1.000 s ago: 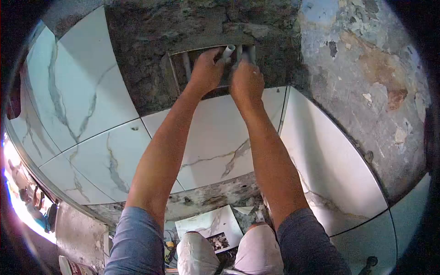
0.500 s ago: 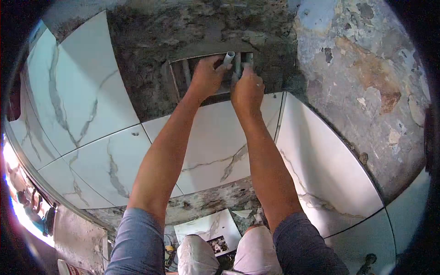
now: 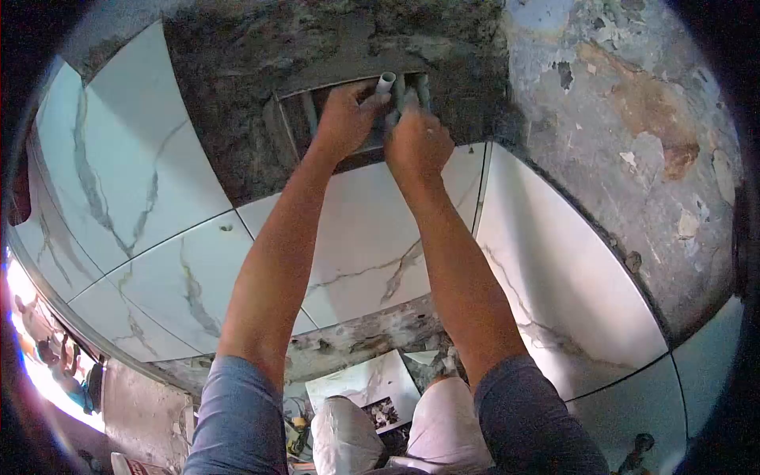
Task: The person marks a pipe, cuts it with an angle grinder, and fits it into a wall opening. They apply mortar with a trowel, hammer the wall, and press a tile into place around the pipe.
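A short white plastic pipe (image 3: 385, 82) points upward, its open end showing, in a rectangular wall recess (image 3: 287, 119) with thin edges. My left hand (image 3: 346, 120) is closed on this pipe, with the thumb along its side. Close by on the right, my right hand (image 3: 417, 142) is closed, knuckles up, in front of the recess. Its fingertips are blurred and anything in its grip is hidden. Behind the hands, upright strips divide the recess.
Rough dark mortar (image 3: 237, 87) surrounds the recess. White marbled tiles (image 3: 364, 237) cover the wall below and to the left, and a bare patchy wall (image 3: 602, 119) stands at right. Near my knees lies a tile with a square cutout (image 3: 348, 384). A person (image 3: 67, 372) shows far left.
My right hand has shifted left, closer to the pipe, and its fingertips are now blurred. My left hand still grips the pipe. The whole view has shifted slightly.
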### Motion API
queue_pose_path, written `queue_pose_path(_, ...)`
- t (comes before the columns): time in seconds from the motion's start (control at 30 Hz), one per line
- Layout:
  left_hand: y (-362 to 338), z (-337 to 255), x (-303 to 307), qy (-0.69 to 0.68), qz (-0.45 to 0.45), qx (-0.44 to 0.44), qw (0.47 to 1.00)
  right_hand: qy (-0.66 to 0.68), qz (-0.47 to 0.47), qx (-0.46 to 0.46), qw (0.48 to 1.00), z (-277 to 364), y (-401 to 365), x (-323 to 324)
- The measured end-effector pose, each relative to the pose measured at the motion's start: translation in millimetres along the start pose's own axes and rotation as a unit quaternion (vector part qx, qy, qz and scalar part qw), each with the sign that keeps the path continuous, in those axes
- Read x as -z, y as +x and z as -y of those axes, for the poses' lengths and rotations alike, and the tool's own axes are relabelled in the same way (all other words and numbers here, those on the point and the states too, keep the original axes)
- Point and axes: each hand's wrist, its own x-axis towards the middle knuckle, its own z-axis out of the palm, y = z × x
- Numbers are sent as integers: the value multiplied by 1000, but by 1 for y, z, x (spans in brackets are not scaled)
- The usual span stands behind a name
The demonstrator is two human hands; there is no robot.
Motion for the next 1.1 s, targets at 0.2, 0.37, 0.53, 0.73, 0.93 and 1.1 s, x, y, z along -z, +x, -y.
queue_pose_path(0.2, 2, 3, -1, -3, -11, -28, 1000, 6, 53, -40, 998, -1, 0, 6)
queue_pose_path(0.37, 3, 2, -2, -16, -13, 14, 1000, -8, 15, -16, 1000, 0, -3, -5)
queue_pose_path(0.53, 3, 9, -3, 38, -47, -95, 994, -10, 46, -37, 998, -5, 0, 3)
queue_pose_path(0.73, 6, 8, -4, -19, -26, -13, 999, -10, -21, 46, 999, -12, -7, -4)
queue_pose_path(0.93, 5, 5, -2, -8, -25, -21, 999, -22, -11, 45, 999, -11, -3, -5)
queue_pose_path(1.1, 3, 0, 0, -6, -16, 24, 1000, 33, 1, 28, 999, -15, -5, -7)
